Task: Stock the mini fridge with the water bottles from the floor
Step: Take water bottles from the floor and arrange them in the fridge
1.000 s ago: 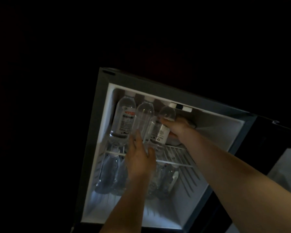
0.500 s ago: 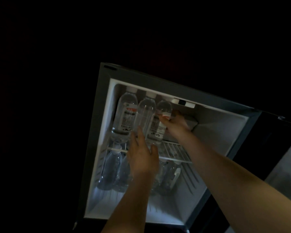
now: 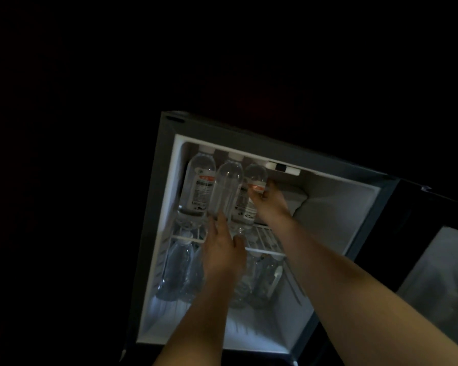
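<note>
**Both hands at the top-shelf bottles inside the lit mini fridge**

The dark-cased mini fridge stands open in a dark room, and its white inside is lit. At the left of the upper compartment, three clear plastic water bottles with white caps stand in a row on the white wire shelf.

The left bottle carries a red-and-white label and stands by the left wall with no hand on it. The middle bottle stands close against it. The left hand reaches up past the front bar of the shelf. Its fingers lie straight against the lower part of the middle bottle, so the grip is released rather than closed round it.

The right bottle comes next in the row. The right hand has it in its grip, with the fingertips curled onto the red-banded label from the bottle's right side.

Under the shelf, more clear water bottles stand in the lower compartment. The left forearm partly hides them, and their number cannot be told.

At the far right, the open fridge door shows a pale grey inner panel.
</note>
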A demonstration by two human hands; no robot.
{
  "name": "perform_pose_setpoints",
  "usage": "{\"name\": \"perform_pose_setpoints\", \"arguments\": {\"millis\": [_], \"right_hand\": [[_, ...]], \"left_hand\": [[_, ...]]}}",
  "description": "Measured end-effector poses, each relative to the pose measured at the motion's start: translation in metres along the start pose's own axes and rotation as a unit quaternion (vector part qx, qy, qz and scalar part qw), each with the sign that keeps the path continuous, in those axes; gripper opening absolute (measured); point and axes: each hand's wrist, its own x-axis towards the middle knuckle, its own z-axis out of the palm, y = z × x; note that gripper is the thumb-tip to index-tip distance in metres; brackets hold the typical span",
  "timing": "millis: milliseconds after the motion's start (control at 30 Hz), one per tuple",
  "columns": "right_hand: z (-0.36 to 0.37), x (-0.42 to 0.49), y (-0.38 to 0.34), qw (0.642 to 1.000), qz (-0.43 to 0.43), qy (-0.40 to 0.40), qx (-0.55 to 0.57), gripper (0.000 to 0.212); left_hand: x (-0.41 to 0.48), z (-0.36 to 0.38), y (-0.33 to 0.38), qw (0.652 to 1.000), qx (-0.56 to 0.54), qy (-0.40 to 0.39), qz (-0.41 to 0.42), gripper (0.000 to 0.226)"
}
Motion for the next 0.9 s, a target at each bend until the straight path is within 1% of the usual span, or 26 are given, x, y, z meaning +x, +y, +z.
{"name": "perform_pose_setpoints", "arguments": {"millis": [100,167,267,300,367,467,533,600,733,833,900], "right_hand": [[-0.004,-0.004,0.005,0.998,0.018,-0.050,-0.023,0.031],[-0.010,-0.015,0.008,0.995,0.044,-0.083,-0.041,0.030],[-0.027,-0.041,0.007,0.981,0.098,-0.155,-0.067,0.019],[-0.033,-0.049,0.006,0.971,0.118,-0.191,-0.078,0.014],[-0.051,-0.068,0.003,0.945,0.153,-0.264,-0.114,0.014],[-0.080,-0.095,0.002,0.908,0.171,-0.347,-0.162,0.023],[-0.099,-0.112,0.003,0.895,0.176,-0.364,-0.190,0.027],[-0.117,-0.128,0.005,0.882,0.184,-0.379,-0.212,0.023],[-0.150,-0.155,0.010,0.864,0.200,-0.387,-0.251,0.034],[-0.177,-0.175,0.010,0.859,0.188,-0.389,-0.276,0.033],[-0.196,-0.187,0.010,0.857,0.177,-0.383,-0.294,0.034]], "left_hand": [[0.001,-0.007,-0.001,1.000,-0.019,-0.020,-0.008,0.057],[0.000,-0.013,0.000,0.999,-0.021,-0.033,-0.021,0.049],[-0.009,-0.024,0.012,0.995,0.074,-0.061,-0.019,0.036],[-0.013,-0.028,0.019,0.992,0.099,-0.083,-0.007,0.035],[-0.020,-0.030,0.033,0.977,0.141,-0.162,0.004,0.036],[-0.030,-0.030,0.045,0.943,0.196,-0.267,-0.036,0.043],[-0.039,-0.032,0.046,0.918,0.242,-0.311,-0.046,0.045],[-0.048,-0.036,0.049,0.892,0.291,-0.344,-0.033,0.043],[-0.065,-0.048,0.070,0.867,0.298,-0.399,-0.010,0.045],[-0.083,-0.049,0.091,0.842,0.337,-0.421,0.024,0.047],[-0.099,-0.045,0.103,0.825,0.343,-0.446,0.045,0.043]]}}
